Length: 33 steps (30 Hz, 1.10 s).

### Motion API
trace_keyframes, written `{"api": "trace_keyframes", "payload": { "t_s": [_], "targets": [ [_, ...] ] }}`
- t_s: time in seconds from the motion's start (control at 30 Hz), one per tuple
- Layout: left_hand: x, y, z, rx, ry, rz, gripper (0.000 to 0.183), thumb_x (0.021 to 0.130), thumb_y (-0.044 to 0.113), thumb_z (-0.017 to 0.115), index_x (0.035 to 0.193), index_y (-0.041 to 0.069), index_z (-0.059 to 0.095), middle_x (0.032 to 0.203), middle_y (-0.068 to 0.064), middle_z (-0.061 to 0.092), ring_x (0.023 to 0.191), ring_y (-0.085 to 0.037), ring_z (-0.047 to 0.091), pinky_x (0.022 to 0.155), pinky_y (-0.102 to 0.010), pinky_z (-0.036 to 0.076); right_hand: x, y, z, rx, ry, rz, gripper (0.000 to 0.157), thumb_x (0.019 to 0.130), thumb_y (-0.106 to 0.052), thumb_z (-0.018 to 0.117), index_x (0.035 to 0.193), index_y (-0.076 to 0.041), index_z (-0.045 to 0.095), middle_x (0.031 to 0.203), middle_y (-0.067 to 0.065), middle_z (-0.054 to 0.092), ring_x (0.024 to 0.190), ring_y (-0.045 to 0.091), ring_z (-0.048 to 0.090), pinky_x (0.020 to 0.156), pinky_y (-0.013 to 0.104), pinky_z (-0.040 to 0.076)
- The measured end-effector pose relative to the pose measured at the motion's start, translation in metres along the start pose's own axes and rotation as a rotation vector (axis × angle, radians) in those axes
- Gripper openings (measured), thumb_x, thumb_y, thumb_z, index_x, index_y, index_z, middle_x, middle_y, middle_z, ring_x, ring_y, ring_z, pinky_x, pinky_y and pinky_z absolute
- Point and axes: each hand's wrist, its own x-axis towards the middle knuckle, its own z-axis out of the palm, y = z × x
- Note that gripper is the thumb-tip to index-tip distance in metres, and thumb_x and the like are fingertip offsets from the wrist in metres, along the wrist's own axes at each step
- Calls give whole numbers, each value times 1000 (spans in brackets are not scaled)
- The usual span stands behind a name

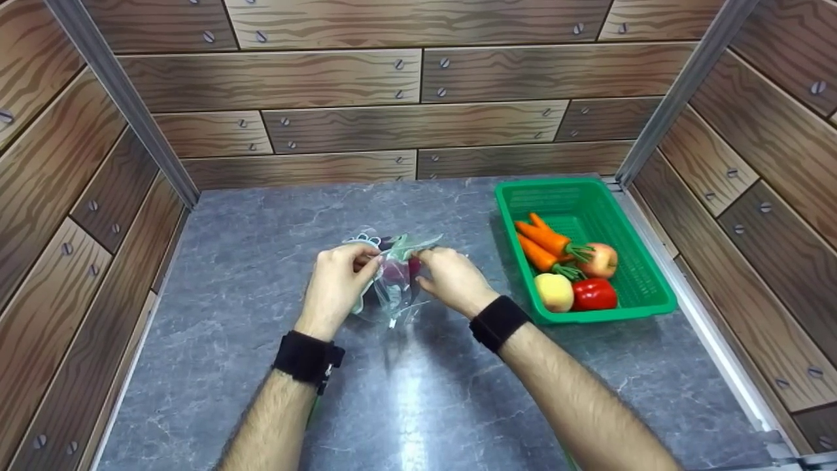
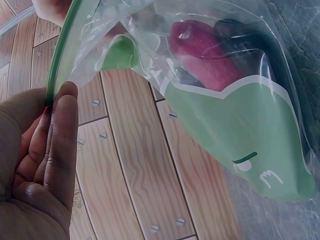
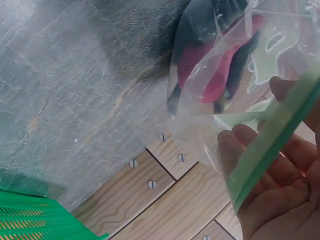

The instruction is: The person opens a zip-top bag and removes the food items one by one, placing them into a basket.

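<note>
A clear zip bag [image 1: 396,275] with a pale green cartoon print [image 2: 240,135] and a green zip edge [image 3: 275,142] is between the two hands. Through its film show a magenta item [image 2: 205,55] and a dark item [image 2: 250,42]; I cannot tell their kind. The left hand [image 1: 340,278] pinches the zip edge between thumb and fingers at the bag's left side. On the right side, the right hand [image 1: 454,278] holds the zip edge, its fingers curled and partly seen through the film.
A green plastic basket [image 1: 637,268] stands to the right. In it lie carrots [image 1: 539,252], a red bell pepper [image 1: 594,294], a yellowish fruit [image 1: 554,292] and a red-yellow apple [image 1: 598,260]. Wood-patterned walls [image 1: 340,78] enclose the grey marbled table [image 1: 248,261] at the back and sides.
</note>
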Motion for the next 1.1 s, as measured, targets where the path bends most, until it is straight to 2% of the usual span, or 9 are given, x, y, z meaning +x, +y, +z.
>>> {"api": "trace_keyframes", "payload": {
  "t_s": [0.13, 0.4, 0.53, 0.73, 0.93, 1.1],
  "targets": [
    [0, 2, 1, -6, -5, 2, 15, 107, 15, 88, 118, 5, 90, 106, -11, 92, 95, -25, 89, 88, -44, 75, 5, 2, 4, -9, -14, 14, 31, 103, -11, 88, 132, -4, 82, 118, 22, 87, 111, 45, 84, 99, 60, 72],
    [0, 3, 2, 2, 6, 5, 14, 107, 16, 89, 116, 7, 90, 102, -8, 91, 93, -23, 89, 85, -44, 74, 16, 7, 14, -1, -45, 32, 17, 103, -9, 87, 117, -3, 79, 113, 21, 88, 107, 46, 86, 98, 60, 72],
    [0, 4, 2, 5, 3, -3, 13, 107, 17, 88, 116, 8, 91, 102, -8, 91, 93, -23, 88, 85, -43, 74, 18, 9, 20, 9, -54, 30, 17, 103, -8, 87, 116, -2, 79, 114, 20, 88, 109, 46, 86, 101, 60, 71],
    [0, 4, 4, 11, 0, -1, 13, 107, 16, 88, 117, 7, 91, 104, -9, 91, 94, -24, 88, 85, -43, 74, 21, 8, 26, 18, -75, 34, 34, 102, -9, 89, 133, -2, 76, 126, 21, 87, 116, 48, 85, 103, 63, 70],
    [0, 3, 5, -3, -4, 8, 13, 107, 15, 88, 117, 7, 90, 105, -9, 91, 94, -24, 89, 85, -42, 74, 26, 6, 34, -8, -95, 55, 57, 100, -8, 90, 152, 0, 69, 147, 26, 77, 130, 51, 79, 108, 66, 68],
    [-1, 3, 4, 7, -8, 7, 14, 107, 15, 87, 118, 6, 90, 106, -9, 91, 95, -24, 88, 86, -43, 74, 30, 7, 39, -27, -102, 41, 56, 100, -8, 89, 152, 1, 68, 152, 27, 74, 134, 52, 77, 111, 66, 66]
  ]
}}
